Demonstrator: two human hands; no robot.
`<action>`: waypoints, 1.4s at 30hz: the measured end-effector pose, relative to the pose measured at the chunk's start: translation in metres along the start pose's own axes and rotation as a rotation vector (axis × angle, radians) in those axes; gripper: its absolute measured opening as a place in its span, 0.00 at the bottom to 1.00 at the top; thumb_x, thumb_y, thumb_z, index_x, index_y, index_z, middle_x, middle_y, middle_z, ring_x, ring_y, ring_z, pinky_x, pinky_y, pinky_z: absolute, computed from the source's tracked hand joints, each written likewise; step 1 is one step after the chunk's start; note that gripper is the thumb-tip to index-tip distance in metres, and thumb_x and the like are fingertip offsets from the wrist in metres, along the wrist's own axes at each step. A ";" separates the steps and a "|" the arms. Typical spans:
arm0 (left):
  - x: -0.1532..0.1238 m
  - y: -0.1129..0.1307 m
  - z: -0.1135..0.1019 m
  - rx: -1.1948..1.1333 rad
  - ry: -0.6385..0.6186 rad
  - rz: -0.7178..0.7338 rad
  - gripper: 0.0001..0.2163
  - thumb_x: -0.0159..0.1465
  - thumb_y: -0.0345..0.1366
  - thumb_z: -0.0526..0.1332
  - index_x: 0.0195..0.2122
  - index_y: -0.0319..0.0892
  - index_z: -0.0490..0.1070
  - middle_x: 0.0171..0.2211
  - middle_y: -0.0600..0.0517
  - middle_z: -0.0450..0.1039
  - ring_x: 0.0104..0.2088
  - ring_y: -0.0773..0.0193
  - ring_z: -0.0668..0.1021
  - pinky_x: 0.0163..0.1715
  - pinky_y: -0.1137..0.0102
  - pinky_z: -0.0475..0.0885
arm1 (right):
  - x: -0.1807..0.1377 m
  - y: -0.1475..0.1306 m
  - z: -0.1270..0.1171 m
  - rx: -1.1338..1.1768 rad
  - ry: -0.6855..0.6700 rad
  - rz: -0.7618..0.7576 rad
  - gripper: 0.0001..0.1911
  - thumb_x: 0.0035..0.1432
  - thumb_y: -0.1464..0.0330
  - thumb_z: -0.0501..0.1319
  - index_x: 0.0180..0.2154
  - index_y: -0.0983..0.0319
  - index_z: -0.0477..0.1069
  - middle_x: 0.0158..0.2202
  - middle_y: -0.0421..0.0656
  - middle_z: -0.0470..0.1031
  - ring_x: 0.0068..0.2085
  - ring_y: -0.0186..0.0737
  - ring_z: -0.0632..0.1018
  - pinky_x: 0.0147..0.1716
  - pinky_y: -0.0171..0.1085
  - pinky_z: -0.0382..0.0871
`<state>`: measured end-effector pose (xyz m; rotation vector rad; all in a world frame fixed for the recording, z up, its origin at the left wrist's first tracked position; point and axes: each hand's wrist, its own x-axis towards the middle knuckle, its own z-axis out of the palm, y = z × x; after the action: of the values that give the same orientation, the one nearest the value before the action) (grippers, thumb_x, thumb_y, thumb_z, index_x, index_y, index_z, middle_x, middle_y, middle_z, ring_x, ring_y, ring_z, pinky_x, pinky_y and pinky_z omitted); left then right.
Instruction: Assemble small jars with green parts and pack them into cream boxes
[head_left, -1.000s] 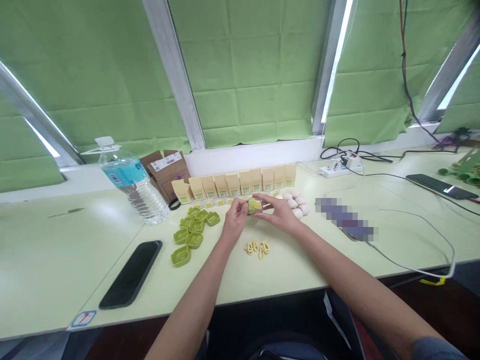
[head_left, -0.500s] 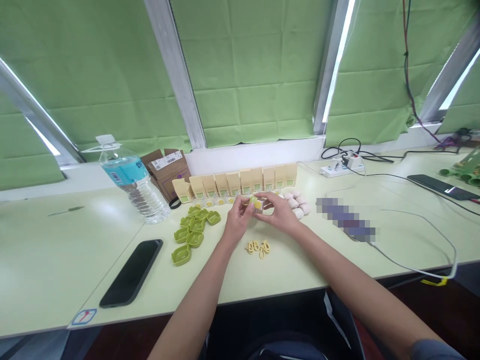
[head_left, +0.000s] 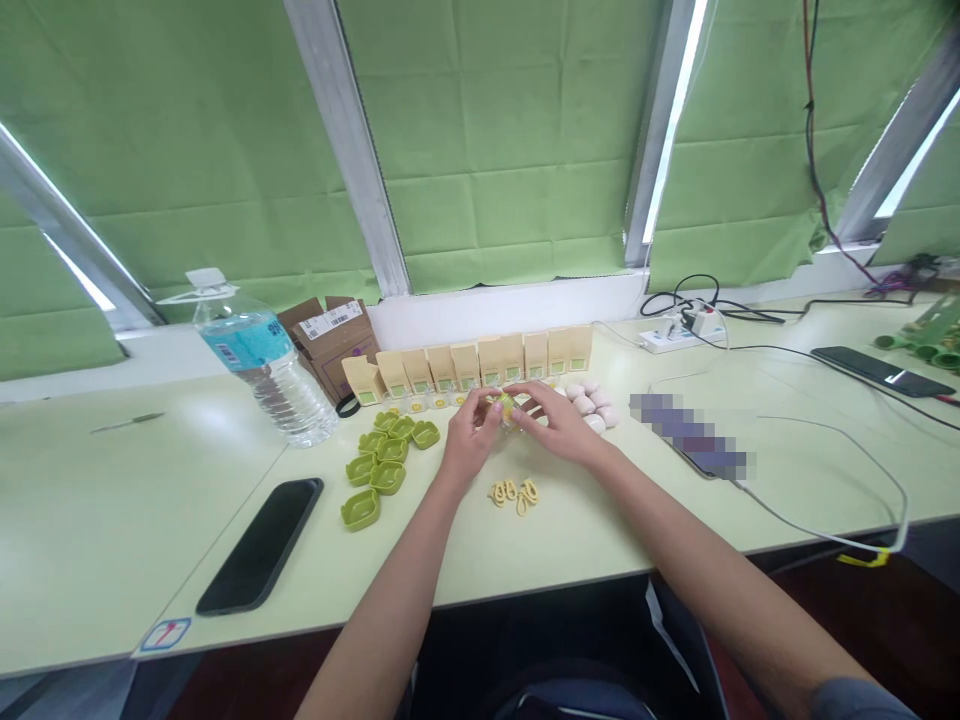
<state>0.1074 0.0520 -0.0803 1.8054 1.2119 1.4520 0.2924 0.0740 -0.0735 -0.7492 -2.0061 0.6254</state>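
Between both hands, above the middle of the table, is a small clear container (head_left: 508,406) with yellow-green parts. My left hand (head_left: 471,432) pinches its left side, thumb in front. The fingers of my right hand (head_left: 559,424) close on its right side. Fingers hide much of it. Nearer me lie several yellow looped straps (head_left: 516,493). Left of my hands are several green cat-shaped shells (head_left: 388,477). Whitish rounded pieces (head_left: 598,402) lie just right of my right hand. Behind stands a row of cream cartons (head_left: 480,366), with small clear containers (head_left: 439,401) before them.
A large water bottle (head_left: 262,365) and an open cardboard box (head_left: 334,340) stand at the back left. One phone (head_left: 260,545) lies front left, another (head_left: 881,371) far right. A blurred-out device (head_left: 690,437) with a white cable and a power strip (head_left: 682,338) are on the right.
The container has been turned in my hands, with its yellow-green side now more toward me. My right fingers have shifted closer around it. The view has moved slightly.
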 end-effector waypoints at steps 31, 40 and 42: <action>-0.003 -0.017 -0.010 0.497 -0.198 -0.044 0.16 0.69 0.31 0.49 0.53 0.49 0.69 0.54 0.44 0.66 0.52 0.52 0.74 0.55 0.54 0.69 | 0.005 0.036 0.004 -0.302 -0.010 0.092 0.23 0.57 0.77 0.62 0.54 0.58 0.74 0.50 0.46 0.80 0.44 0.44 0.81 0.45 0.45 0.77; -0.005 -0.016 -0.010 0.447 -0.214 -0.052 0.20 0.70 0.34 0.48 0.63 0.51 0.59 0.61 0.44 0.62 0.62 0.53 0.68 0.61 0.54 0.63 | 0.004 0.035 0.006 -0.241 0.027 0.126 0.21 0.56 0.76 0.64 0.52 0.59 0.73 0.46 0.46 0.79 0.39 0.39 0.81 0.36 0.37 0.77; -0.006 -0.015 -0.011 0.428 -0.207 -0.074 0.20 0.71 0.36 0.48 0.64 0.51 0.58 0.62 0.44 0.62 0.63 0.53 0.67 0.62 0.54 0.61 | 0.004 0.034 0.006 -0.249 0.034 0.124 0.21 0.57 0.76 0.63 0.52 0.59 0.73 0.45 0.46 0.79 0.38 0.38 0.80 0.36 0.38 0.77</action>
<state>0.0924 0.0529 -0.0926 2.0977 1.5454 0.9841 0.2944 0.0995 -0.0972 -1.0322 -2.0403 0.4333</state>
